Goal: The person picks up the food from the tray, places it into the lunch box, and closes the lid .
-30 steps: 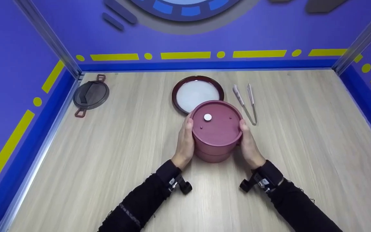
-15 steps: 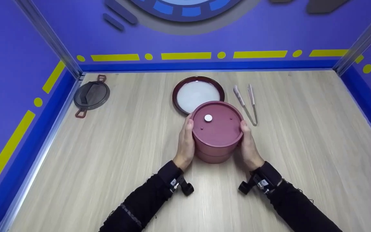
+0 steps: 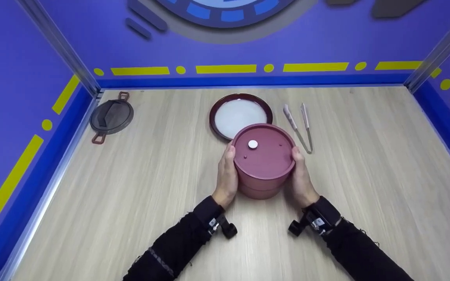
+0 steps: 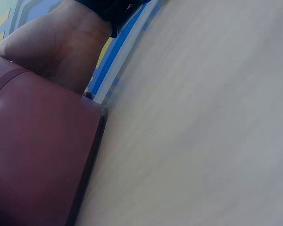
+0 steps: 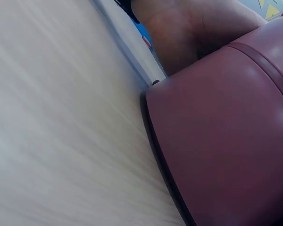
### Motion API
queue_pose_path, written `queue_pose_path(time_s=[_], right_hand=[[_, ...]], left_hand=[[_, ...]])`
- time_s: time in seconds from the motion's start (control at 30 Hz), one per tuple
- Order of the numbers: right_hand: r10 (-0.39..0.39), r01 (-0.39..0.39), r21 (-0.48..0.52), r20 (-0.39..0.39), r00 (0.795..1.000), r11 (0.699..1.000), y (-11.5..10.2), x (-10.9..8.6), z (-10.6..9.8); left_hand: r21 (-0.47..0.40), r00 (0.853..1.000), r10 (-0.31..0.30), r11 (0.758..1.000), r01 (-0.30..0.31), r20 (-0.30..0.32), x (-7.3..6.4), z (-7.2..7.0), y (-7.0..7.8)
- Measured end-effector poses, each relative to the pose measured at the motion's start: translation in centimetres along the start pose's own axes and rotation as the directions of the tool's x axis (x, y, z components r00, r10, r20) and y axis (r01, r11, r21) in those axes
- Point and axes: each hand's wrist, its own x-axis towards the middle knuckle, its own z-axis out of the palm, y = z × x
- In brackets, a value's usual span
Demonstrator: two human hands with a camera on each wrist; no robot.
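Note:
A round maroon pot (image 3: 264,189) with a flat top and a small white knob (image 3: 252,144) stands upright in front of me in the head view. My left hand (image 3: 226,177) holds its left side, thumb at the rim. On the opposite side my right hand (image 3: 303,179) grips it the same way. The fingers of both hands are mostly hidden behind the pot. In the left wrist view, the pot's dark base edge (image 4: 92,165) meets the tabletop. The right wrist view shows the maroon wall (image 5: 217,136) close up, with my palm against it.
Just behind the pot lies a white plate (image 3: 238,117) with a dark red rim, partly covered by it. Tongs (image 3: 307,132) with pale handles lie to the right of the plate. A dark see-through lid (image 3: 111,117) with two side loops is at far left. Blue walls enclose the table.
Both hands keep their hold on the pot, which stays in place. The whole head view has shifted down very slightly.

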Motion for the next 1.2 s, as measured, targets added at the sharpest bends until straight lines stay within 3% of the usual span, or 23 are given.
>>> queue_pose_path(time_s=[0.43,0.63,0.8,1.0,1.1,1.2], right_hand=[[0.041,-0.042,-0.071,-0.012,0.999,0.997,-0.4,0.0,-0.2],[0.029,-0.026,-0.065,0.049,0.998,0.998,-0.5,0.2,-0.7],[0.088,-0.079,-0.105,0.085,0.992,0.991,-1.0,0.4,-1.5],[0.121,-0.090,-0.196,0.148,0.982,0.977,-2.2,1.1,-3.2],[0.087,-0.042,-0.171,0.265,0.960,0.984,-2.7,1.8,-4.4],[0.057,0.021,-0.192,0.391,0.918,0.981,-3.2,2.6,-6.3]], left_hand=[[0.054,1.000,-0.024,0.998,0.025,-0.018,0.0,-0.1,0.3],[0.032,0.998,-0.030,0.999,0.028,0.048,0.1,-0.6,0.3],[0.023,0.995,-0.035,0.999,0.033,0.094,0.5,-1.0,0.4],[0.113,0.992,-0.025,0.994,0.011,0.122,1.2,-2.2,0.8],[0.181,0.977,-0.007,0.983,-0.033,0.211,1.8,-3.8,1.2],[0.243,0.933,-0.012,0.967,-0.081,0.360,2.6,-5.9,1.8]])
